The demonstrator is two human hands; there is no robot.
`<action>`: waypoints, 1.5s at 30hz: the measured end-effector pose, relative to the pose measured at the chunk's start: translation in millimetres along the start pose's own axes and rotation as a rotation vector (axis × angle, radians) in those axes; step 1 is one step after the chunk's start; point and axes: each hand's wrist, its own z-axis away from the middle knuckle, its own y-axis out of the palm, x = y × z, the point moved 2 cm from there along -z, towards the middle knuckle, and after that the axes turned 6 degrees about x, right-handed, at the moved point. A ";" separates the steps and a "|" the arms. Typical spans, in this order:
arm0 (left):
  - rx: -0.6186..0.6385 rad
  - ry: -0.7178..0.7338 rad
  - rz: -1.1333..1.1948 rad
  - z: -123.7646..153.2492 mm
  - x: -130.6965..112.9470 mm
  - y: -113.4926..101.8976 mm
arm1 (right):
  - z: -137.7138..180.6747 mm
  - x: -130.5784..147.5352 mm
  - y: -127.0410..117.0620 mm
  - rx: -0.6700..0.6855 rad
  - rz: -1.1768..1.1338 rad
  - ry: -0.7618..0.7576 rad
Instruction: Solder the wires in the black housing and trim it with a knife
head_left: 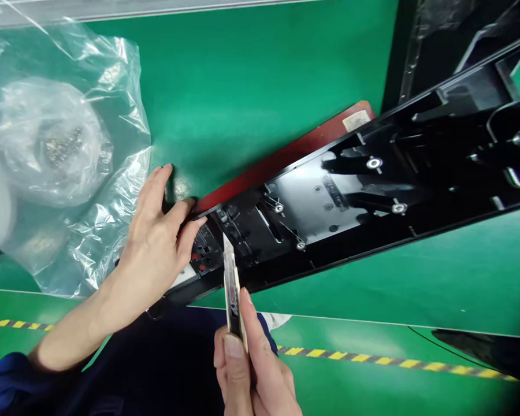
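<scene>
A long black plastic housing (372, 196) with a red lens edge (286, 156) lies slanted across the green table, its near end over the table's front edge. My left hand (156, 242) rests on that near end, fingers pressed against the part beside a small connector with red dots (201, 257). My right hand (247, 364) is closed around a utility knife (231, 283). The blade is extended and points up at the housing's near end, just right of the connector.
A crumpled clear plastic bag (60, 156) holding small metal pieces lies at the left. The green table (260, 86) stretches behind. Another black part (485, 346) shows at lower right. Yellow-black floor tape (372, 358) runs below the table edge.
</scene>
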 end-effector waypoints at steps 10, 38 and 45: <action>-0.015 0.060 -0.013 2.1 -6.2 -0.1 | 3.0 -5.2 -0.8 0.120 0.012 0.013; -0.164 0.127 -0.078 24.2 -10.7 -0.1 | 2.4 -7.0 -8.4 0.063 0.249 -0.042; -0.105 0.067 -0.036 25.2 -14.5 -3.7 | 1.3 -5.7 -9.3 0.069 0.353 0.000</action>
